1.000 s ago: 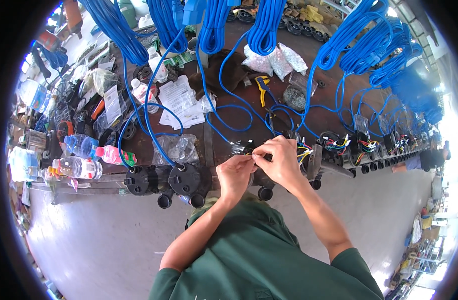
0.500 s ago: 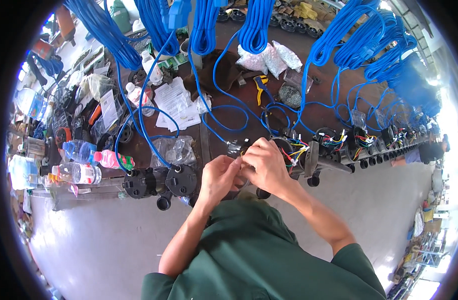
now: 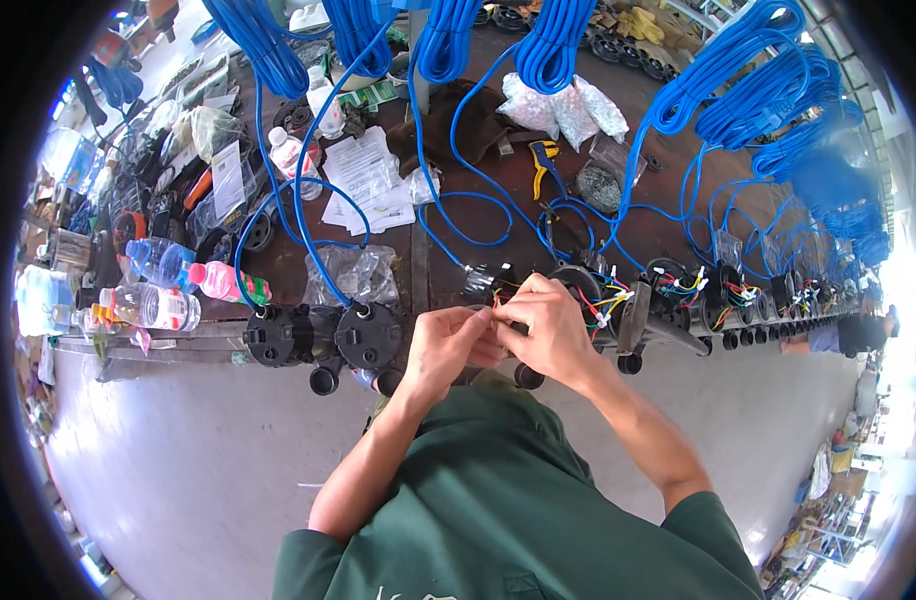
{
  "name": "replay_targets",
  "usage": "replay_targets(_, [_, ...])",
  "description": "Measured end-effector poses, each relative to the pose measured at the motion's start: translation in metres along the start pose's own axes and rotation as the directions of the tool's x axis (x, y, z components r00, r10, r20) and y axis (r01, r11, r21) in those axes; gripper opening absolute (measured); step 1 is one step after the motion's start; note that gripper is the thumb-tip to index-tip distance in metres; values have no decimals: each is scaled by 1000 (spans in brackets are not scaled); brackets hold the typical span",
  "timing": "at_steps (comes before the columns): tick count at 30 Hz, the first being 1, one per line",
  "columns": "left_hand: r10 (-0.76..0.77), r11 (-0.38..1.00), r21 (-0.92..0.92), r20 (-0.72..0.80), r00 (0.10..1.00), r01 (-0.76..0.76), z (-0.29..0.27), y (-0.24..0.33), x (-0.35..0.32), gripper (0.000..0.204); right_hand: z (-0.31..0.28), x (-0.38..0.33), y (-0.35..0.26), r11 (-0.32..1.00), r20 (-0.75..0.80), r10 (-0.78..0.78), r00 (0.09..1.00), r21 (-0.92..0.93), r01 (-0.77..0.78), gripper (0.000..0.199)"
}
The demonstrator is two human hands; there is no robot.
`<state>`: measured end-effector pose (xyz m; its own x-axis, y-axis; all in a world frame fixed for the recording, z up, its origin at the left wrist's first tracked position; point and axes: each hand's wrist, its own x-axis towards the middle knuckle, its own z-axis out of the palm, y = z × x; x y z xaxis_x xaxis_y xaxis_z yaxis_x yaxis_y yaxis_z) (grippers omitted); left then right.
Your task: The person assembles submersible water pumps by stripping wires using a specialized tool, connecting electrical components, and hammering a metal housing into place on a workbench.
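My left hand and my right hand meet at the fingertips over the bench's near edge. Both are pinched closed on thin wires, which run into the fingers; their ends are hidden. Just beyond lies a dark, shiny motor housing, with a blue cable leading to it. To the right of my right hand, an uncovered round black housing shows coloured wires with white connectors. Left of my left hand sits a capped black housing, a blue cable entering its top.
Bundled blue cables hang over the far side of the bench. Yellow-and-blue pliers, white bags and paper sheets lie there. Plastic bottles crowd the left; more wired housings line the right edge.
The view has shifted, so the bench things sit a little more to the right and the hanging cables higher. My hands stay pinched together in nearly the same place.
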<state>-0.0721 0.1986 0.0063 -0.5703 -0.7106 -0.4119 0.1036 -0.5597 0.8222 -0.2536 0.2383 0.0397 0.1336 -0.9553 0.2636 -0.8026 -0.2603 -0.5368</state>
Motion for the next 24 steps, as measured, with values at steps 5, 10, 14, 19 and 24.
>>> replay_targets(5, [-1, 999, -49, 19, 1000, 2, -6, -3, -2, 29, -1, 2, -6, 993, 19, 78, 997, 85, -79, 7])
replay_targets(10, [-12, 1000, 23, 19, 1000, 11, -9, -9, 1, 24, -2, 1, -7, 1000, 71, 4, 998, -24, -2, 8])
replay_targets(14, [140, 973, 186, -17, 990, -135, -2, -15, 2, 20, -1, 1, -7, 997, 81, -18, 997, -75, 24, 10])
replay_targets(19, [435, 801, 462, -11, 901, -381, 6, -16, 1, 11, -10, 8, -6, 988, 193, 142, 971, 28, -150, 10])
replay_targets(24, [725, 415, 640, 197, 660, -647, -1, -18, 12, 6, -19, 21, 10, 971, 317, 211, 925, 40, -236, 20])
